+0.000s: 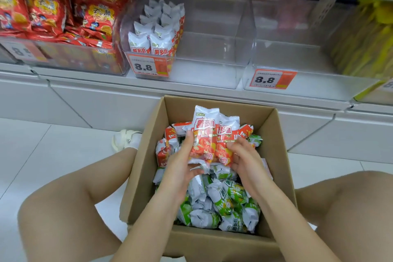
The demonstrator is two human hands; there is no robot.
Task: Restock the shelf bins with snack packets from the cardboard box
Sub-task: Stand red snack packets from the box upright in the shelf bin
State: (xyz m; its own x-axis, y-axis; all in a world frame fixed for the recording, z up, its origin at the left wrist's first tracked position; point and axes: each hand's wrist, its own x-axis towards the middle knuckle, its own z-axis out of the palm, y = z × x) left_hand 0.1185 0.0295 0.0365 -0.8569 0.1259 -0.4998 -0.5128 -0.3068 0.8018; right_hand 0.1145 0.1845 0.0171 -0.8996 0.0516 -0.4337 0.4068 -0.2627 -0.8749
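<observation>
While upright over box (148,155), packets (204,134) between hands (209,158).

red packets (204,134) upright above box (146,155)

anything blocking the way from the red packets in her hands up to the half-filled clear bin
Nothing visible does. The red and white snack packets are held above the brown cardboard box, and the clear plastic bin has an open top with bare space right of its stacked packets.
</observation>
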